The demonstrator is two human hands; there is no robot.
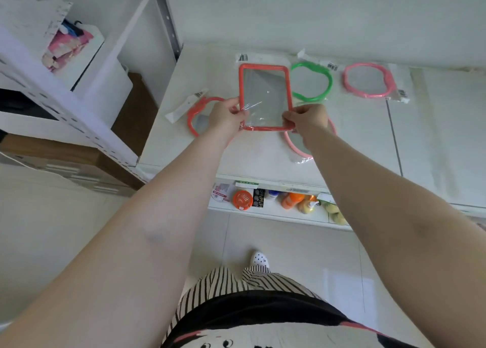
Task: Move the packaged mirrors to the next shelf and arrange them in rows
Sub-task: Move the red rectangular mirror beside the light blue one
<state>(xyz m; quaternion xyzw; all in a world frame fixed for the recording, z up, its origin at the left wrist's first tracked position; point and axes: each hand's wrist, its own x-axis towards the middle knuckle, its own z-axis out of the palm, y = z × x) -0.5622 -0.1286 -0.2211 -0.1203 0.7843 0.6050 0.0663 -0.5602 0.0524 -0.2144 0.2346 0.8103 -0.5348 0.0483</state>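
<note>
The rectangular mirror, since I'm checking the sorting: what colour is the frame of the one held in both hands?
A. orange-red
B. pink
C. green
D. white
A: the rectangular mirror held between the left hand and right hand has an orange-red frame.

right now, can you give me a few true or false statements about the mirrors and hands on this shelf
1. Both hands hold the red rectangular mirror. True: the left hand grips its lower left corner and the right hand its lower right.
2. The green mirror lies on the floor. False: it lies on the shelf, near the wall.
3. A pink mirror lies right of the green one. True.
4. The held mirror is unwrapped. False: clear plastic covers it.
5. The red round mirror lies right of the right hand. False: it lies by the left hand.
</note>
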